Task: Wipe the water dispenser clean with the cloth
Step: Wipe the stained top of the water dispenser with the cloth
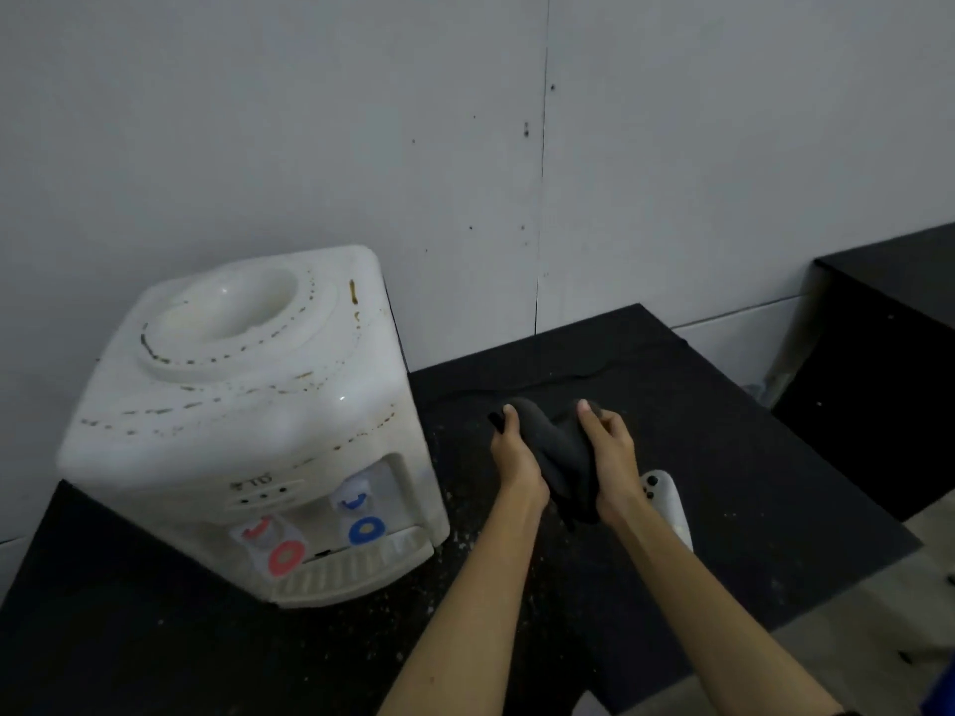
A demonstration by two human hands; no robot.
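Note:
A white tabletop water dispenser [248, 421] stands on the left of a black table [723, 457], against the grey wall. Its top and edges carry brown dirt marks, and a red tap and a blue tap sit on its front. To the right of it, both my hands hold a dark grey cloth [560, 457] above the table. My left hand [514, 459] grips the cloth's left side and my right hand [610, 462] its right side. The cloth hangs bunched between them, apart from the dispenser.
A white controller-like object [669, 503] lies on the table just behind my right wrist. A second black surface [889, 364] stands at the far right, with a gap to the floor between. Pale specks are scattered on the table in front of the dispenser.

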